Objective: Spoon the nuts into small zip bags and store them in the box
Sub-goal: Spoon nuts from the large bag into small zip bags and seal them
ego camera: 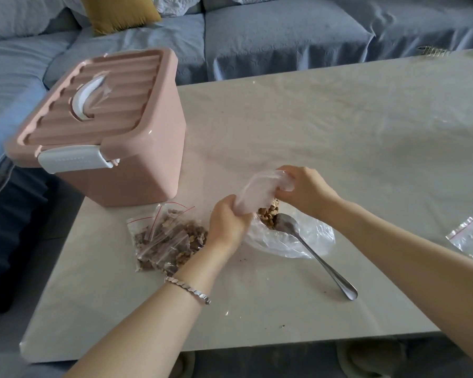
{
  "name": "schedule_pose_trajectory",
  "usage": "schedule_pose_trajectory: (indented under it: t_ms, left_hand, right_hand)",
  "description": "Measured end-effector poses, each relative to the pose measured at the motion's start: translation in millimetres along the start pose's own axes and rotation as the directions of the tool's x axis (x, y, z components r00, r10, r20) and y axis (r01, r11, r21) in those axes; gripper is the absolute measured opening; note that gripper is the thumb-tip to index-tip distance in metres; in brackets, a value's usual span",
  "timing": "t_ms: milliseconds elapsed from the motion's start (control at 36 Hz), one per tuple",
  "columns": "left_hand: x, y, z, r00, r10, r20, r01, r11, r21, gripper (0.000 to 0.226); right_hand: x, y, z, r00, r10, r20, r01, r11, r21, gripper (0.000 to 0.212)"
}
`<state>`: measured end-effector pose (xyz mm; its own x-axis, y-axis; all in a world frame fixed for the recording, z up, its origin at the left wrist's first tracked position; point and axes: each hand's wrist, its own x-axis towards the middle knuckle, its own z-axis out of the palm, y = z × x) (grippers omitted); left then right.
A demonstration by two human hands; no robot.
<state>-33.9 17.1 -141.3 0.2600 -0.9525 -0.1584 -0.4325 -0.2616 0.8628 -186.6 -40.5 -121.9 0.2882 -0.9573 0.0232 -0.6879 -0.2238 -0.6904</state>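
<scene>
My left hand (228, 223) and right hand (302, 190) each pinch one end of a clear plastic bag (260, 190), holding it above the large open bag of nuts (269, 214). The spoon (311, 252) lies released, bowl inside that bag, handle pointing toward the table's near edge. Filled zip bags (170, 236) lie just left of my left hand; the pink box (107, 132), lid latched, stands at the table's (339, 126) far-left corner. To do this step well, I judge the mouth should be spread wide and kept over the nuts so spills fall back. An empty zip bag (468, 237) waits at the right edge; the far half offers open room.
</scene>
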Motion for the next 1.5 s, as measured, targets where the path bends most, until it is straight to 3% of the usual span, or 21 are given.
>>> schedule_pose_trajectory:
  t_ms: [111, 222, 361, 444, 500, 556, 639, 722, 806, 917, 972, 1028, 1111, 1167, 1222, 1278, 1333, 1389, 1500]
  left_hand:
    - [1, 1, 1, 0.997, -0.069, 0.026, 0.071, 0.995, -0.076, 0.021]
    - [3, 1, 1, 0.999, -0.031, -0.009, 0.031, 1.0, 0.001, 0.006]
    - [-6, 3, 0, 0.99, 0.087, 0.107, -0.103, 0.983, 0.15, 0.034]
    - [-14, -1, -3, 0.899, 0.426, 0.106, -0.437, 0.853, 0.285, 0.065]
    - [-15, -2, -5, 0.782, 0.594, 0.187, -0.614, 0.685, 0.391, 0.072]
    - [-15, -1, -8, 0.734, 0.621, 0.275, -0.668, 0.589, 0.455, 0.075]
    - [-13, -1, -6, 0.736, 0.579, 0.35, -0.657, 0.488, 0.574, 0.069]
    - [-12, 3, -2, 0.868, 0.43, 0.251, -0.483, 0.605, 0.633, 0.052]
    - [-3, 2, 0, 0.971, 0.185, 0.15, -0.238, 0.69, 0.683, 0.058]
    - [-1, 9, 7, 0.988, 0.059, 0.142, -0.143, 0.695, 0.705, 0.062]
    - [-4, 11, 9, 0.982, 0.14, 0.128, -0.19, 0.677, 0.711, 0.049]
    - [-8, 13, 12, 0.944, 0.32, 0.081, -0.286, 0.669, 0.686, 0.04]
    - [-16, 18, 19, 0.806, 0.591, 0.037, -0.494, 0.636, 0.593, 0.027]
    - [-22, 25, 25, 0.742, 0.668, 0.057, -0.584, 0.602, 0.545, 0.02]
    - [-26, 30, 29, 0.739, 0.668, 0.081, -0.612, 0.617, 0.494, 0.015]
    - [-30, 33, 32, 0.767, 0.63, 0.121, -0.613, 0.664, 0.427, 0.023]
    - [-34, 35, 33, 0.806, 0.563, 0.182, -0.587, 0.723, 0.364, 0.027]
    - [-39, 36, 32, 0.837, 0.495, 0.232, -0.547, 0.76, 0.351, 0.018]
    - [-49, 37, 26, 0.839, 0.46, 0.289, -0.539, 0.773, 0.335, 0.009]
  right_hand:
    - [-1, 2, 1, 0.996, 0.019, -0.092, -0.016, 0.999, 0.029, 0.013]
    - [-2, 1, 1, 0.995, -0.014, -0.102, 0.015, 1.0, 0.004, 0.013]
    - [1, 1, -1, 0.99, 0.038, -0.134, -0.039, 0.999, -0.001, 0.01]
    - [4, 6, 0, 0.989, 0.063, -0.137, -0.067, 0.997, -0.028, 0.004]
    - [7, 9, 1, 0.988, 0.077, -0.131, -0.084, 0.996, -0.043, 0.027]
    - [10, 12, 3, 0.986, 0.103, -0.133, -0.112, 0.992, -0.059, 0.039]
    - [13, 15, 6, 0.975, 0.186, -0.124, -0.19, 0.982, -0.021, 0.037]
    - [12, 16, 8, 0.979, 0.19, -0.072, -0.19, 0.982, 0.005, 0.007]
    - [0, 20, 0, 0.994, 0.109, -0.013, -0.11, 0.994, -0.029, 0.032]
    - [-33, 38, -25, 0.99, 0.075, -0.12, -0.101, 0.968, -0.229, 0.042]
    - [-50, 53, -40, 0.976, 0.111, -0.19, -0.165, 0.939, -0.302, 0.038]
    - [-67, 72, -59, 0.954, 0.184, -0.235, -0.264, 0.887, -0.378, 0.035]
    - [-93, 99, -89, 0.884, 0.384, -0.266, -0.466, 0.754, -0.463, 0.043]
    - [-108, 115, -104, 0.811, 0.517, -0.274, -0.578, 0.634, -0.513, 0.05]
    - [-119, 128, -111, 0.729, 0.63, -0.267, -0.655, 0.531, -0.537, 0.053]
    - [-126, 137, -112, 0.67, 0.693, -0.264, -0.713, 0.504, -0.487, 0.049]
    - [-130, 143, -111, 0.676, 0.685, -0.271, -0.72, 0.537, -0.44, 0.046]
    - [-131, 147, -109, 0.71, 0.643, -0.286, -0.697, 0.586, -0.413, 0.04]
    - [-131, 144, -103, 0.733, 0.601, -0.319, -0.68, 0.659, -0.321, 0.035]
